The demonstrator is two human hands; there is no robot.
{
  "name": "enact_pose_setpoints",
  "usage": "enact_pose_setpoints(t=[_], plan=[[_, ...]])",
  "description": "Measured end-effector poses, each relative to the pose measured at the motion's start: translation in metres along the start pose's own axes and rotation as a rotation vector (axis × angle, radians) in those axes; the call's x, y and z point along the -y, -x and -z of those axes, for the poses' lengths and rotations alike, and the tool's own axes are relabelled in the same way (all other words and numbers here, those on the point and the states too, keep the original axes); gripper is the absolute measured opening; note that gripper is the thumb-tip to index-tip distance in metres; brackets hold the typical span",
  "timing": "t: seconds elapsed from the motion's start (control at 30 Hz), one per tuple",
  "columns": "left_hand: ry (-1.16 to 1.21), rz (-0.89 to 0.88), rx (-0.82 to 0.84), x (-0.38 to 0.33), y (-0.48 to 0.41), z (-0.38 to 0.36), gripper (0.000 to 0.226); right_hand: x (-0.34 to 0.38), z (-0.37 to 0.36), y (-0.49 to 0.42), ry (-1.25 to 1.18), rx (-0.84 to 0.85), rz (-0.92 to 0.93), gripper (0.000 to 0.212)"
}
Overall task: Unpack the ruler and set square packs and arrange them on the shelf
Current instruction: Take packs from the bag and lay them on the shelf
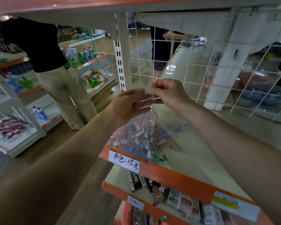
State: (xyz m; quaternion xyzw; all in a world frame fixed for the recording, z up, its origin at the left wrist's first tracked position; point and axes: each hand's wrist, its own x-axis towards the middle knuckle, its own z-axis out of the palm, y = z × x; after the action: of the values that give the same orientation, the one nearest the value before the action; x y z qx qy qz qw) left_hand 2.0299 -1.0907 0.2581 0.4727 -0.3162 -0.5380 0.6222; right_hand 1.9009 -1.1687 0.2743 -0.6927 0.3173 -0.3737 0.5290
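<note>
Both the left hand (128,104) and right hand (167,95) pinch the top of the thin, slippery plastic bag (141,137), which looks light and soft.

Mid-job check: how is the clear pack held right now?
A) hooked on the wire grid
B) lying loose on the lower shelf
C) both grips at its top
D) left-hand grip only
C: the left-hand grip and right-hand grip both hold the top of the clear pack, whose lower end reaches the orange-edged shelf.
</note>
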Motion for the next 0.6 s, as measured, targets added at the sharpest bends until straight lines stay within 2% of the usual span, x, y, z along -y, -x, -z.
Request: enact_pose_setpoints(t=[0.1,0.2,0.3,0.5,0.6], plan=[[-0.003,0.013,-0.150,0.002,0.004,0.015,0.018,-0.011,0.010,0.002,0.069,0.085,-0.140,0.012],[0.173,0.066,-0.292,-0.001,0.004,0.042,0.015,-0.030,0.021,-0.001,0.312,0.119,-0.210,0.015],[0.238,0.110,-0.408,0.003,0.007,0.063,0.015,-0.047,0.014,-0.006,0.578,0.154,-0.194,0.013],[0.282,0.132,-0.456,0.014,0.016,0.075,0.020,-0.055,-0.036,-0.017,1.106,0.282,-0.170,0.052],[0.301,0.143,-0.468,0.012,0.020,0.082,0.015,-0.060,-0.044,-0.027,1.025,0.295,-0.224,0.043]])
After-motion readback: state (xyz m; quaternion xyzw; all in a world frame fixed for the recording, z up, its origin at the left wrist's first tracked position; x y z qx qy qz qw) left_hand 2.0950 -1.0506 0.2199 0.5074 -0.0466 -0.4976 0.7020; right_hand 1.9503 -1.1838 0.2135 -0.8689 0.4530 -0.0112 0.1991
